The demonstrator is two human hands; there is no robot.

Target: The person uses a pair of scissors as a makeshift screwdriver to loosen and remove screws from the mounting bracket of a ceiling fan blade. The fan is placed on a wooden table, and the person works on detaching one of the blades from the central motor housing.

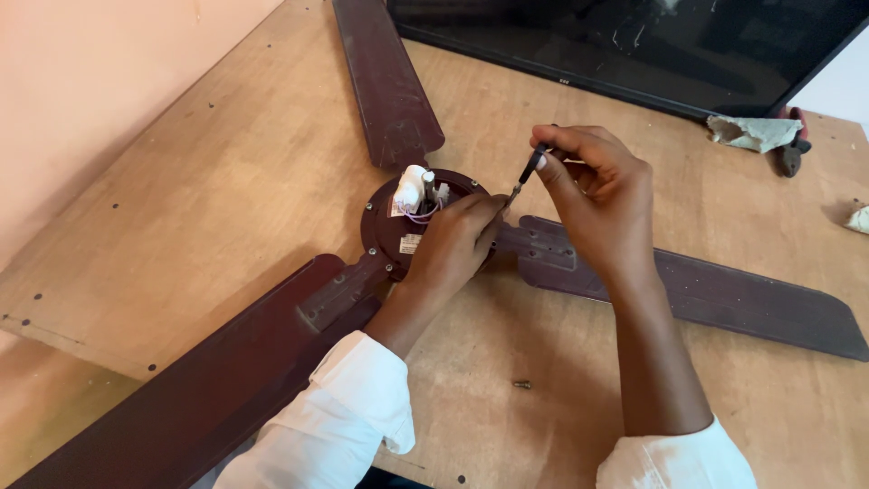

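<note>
A dark brown ceiling fan lies flat on a wooden board, its round motor hub (385,226) in the middle with a white capacitor (409,188) and thin wires on top. My left hand (453,244) rests on the hub's right side, fingertips at its rim. My right hand (602,195) pinches a small dark screwdriver (527,172), its tip angled down toward the hub's edge by my left fingertips. Three blades spread out: one to the back (385,81), one to the front left (208,380), one to the right (742,303).
A loose screw (522,384) lies on the wooden board (226,181) between my forearms. A black flat screen (634,45) lies along the back edge. A crumpled rag (751,132) and a dark tool (789,156) sit at the back right. A peach wall (90,72) runs on the left.
</note>
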